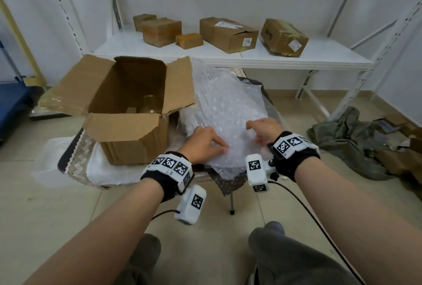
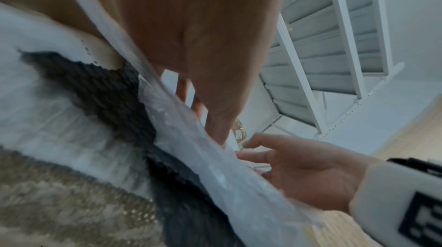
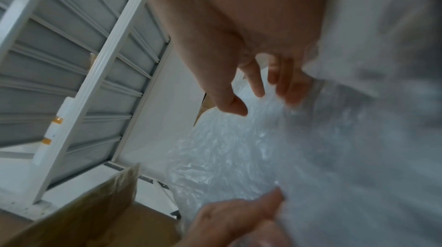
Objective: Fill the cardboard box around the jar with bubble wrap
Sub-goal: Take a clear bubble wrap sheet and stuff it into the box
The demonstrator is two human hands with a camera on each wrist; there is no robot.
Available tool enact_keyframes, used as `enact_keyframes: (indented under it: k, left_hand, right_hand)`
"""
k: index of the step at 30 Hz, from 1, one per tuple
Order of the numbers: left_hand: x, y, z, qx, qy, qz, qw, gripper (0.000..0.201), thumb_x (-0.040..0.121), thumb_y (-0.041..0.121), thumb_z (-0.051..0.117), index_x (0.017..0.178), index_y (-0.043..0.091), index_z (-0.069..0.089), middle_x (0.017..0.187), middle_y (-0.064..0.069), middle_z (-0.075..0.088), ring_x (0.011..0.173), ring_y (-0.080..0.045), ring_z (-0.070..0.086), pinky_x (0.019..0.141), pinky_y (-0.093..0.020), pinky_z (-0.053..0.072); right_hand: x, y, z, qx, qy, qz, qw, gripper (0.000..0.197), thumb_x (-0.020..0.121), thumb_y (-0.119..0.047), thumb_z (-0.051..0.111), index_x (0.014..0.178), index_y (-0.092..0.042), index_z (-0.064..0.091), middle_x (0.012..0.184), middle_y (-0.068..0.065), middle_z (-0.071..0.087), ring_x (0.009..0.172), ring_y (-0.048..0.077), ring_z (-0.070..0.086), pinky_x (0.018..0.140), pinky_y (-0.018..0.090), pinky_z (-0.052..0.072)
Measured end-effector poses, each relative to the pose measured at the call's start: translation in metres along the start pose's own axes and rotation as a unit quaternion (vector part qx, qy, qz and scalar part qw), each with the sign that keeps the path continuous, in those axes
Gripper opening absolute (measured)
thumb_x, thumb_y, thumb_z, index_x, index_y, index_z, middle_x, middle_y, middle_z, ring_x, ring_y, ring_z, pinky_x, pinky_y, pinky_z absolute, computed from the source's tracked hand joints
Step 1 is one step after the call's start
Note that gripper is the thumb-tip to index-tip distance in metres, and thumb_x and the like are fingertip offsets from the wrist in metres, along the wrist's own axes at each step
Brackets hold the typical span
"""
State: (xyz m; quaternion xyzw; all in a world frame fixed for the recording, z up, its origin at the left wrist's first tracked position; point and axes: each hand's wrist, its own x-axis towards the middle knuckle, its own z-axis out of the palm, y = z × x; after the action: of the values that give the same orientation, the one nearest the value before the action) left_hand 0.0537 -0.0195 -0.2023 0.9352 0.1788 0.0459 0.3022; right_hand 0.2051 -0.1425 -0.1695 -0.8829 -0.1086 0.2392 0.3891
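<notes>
Presently, item one: the box [image 1: 127, 111], open, four flaps out, stood on the left of a small table [image 1: 75, 159]. Item two: the jar [image 1: 148, 104], clear glass, upright on the box floor toward the far right corner, with bare cardboard all round it; no wrap was inside yet. Item three: the wrap [image 1: 226, 111], a loose heap of bubble sheet lying just right of the box, its near edge hanging past the table rim. Item four: my left hand [image 1: 204, 144], resting on the near part of the wrap, fingers curled and pinching at the sheet, though I could not tell how much film it had caught. Item five: my right hand [image 1: 265, 128], beside it on the same sheet, fingers bent onto the wrap with the thumb apart; from the right wrist view it looked like a touch, not a firm hold. Background: several shut cartons [image 1: 228, 33] on a low white shelf [image 1: 296, 56]. Risks, as I judged them: the slick film might slip from so shallow a pinch; the whole heap might drag along and snag the box's right flap [image 1: 180, 86]; wrap pushed in on one side could tip the jar or shove it against the wall.
</notes>
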Motion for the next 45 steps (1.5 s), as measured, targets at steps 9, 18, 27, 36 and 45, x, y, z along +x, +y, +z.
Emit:
enact_keyframes:
  k: [9, 18, 27, 36, 45]
  left_hand:
    - [0.002, -0.011, 0.011, -0.069, 0.088, -0.028, 0.993, 0.080, 0.065, 0.032, 0.090, 0.133, 0.027, 0.049, 0.139, 0.003, 0.028, 0.134, -0.018, 0.029, 0.113, -0.032, 0.030]
    - [-0.005, -0.008, -0.008, -0.127, 0.174, -0.093, 0.972, 0.065, 0.088, 0.047, 0.067, 0.141, 0.031, 0.032, 0.149, -0.003, 0.034, 0.128, -0.024, 0.046, 0.095, -0.034, 0.041]
    - [-0.010, -0.007, -0.029, -0.286, 0.167, -0.147, 0.932, 0.070, 0.092, 0.041, 0.064, 0.149, 0.023, 0.029, 0.144, -0.002, 0.049, 0.128, -0.024, 0.050, 0.094, -0.031, 0.040]
    - [-0.013, -0.004, -0.022, -0.385, 0.167, -0.161, 0.893, 0.028, 0.091, 0.019, 0.068, 0.118, 0.015, 0.067, 0.112, -0.008, 0.072, 0.100, -0.022, 0.069, 0.098, -0.041, 0.053]
    - [-0.024, 0.002, -0.022, -0.451, 0.095, -0.115, 0.880, 0.029, 0.096, 0.009, 0.054, 0.110, 0.025, 0.075, 0.092, -0.014, 0.070, 0.078, -0.022, 0.059, 0.078, -0.034, 0.050]
  right_hand:
    - [0.019, 0.002, -0.007, 0.152, 0.133, -0.032, 0.979, 0.029, 0.078, -0.011, 0.076, 0.106, -0.018, 0.070, 0.122, 0.007, 0.067, 0.116, 0.026, 0.061, 0.104, 0.037, 0.048]
    - [0.008, 0.009, -0.027, 0.290, 0.108, -0.115, 0.944, 0.049, 0.085, 0.015, 0.040, 0.107, -0.011, 0.074, 0.092, -0.001, 0.073, 0.054, 0.007, 0.043, 0.046, 0.014, 0.038]
    - [-0.024, 0.051, -0.049, 0.425, -0.019, -0.118, 0.897, 0.040, 0.094, 0.010, 0.041, 0.106, -0.013, 0.071, 0.103, 0.003, 0.078, 0.090, 0.014, 0.070, 0.097, 0.035, 0.053]
    - [-0.032, 0.080, -0.054, 0.411, -0.021, -0.125, 0.903, 0.039, 0.095, 0.006, 0.049, 0.129, -0.009, 0.061, 0.118, 0.011, 0.074, 0.101, 0.021, 0.062, 0.092, 0.028, 0.050]
    - [-0.019, 0.108, -0.068, 0.412, -0.025, -0.059, 0.909, 0.031, 0.093, 0.013, 0.047, 0.117, -0.004, 0.056, 0.119, 0.011, 0.073, 0.069, 0.011, 0.053, 0.054, 0.012, 0.047]
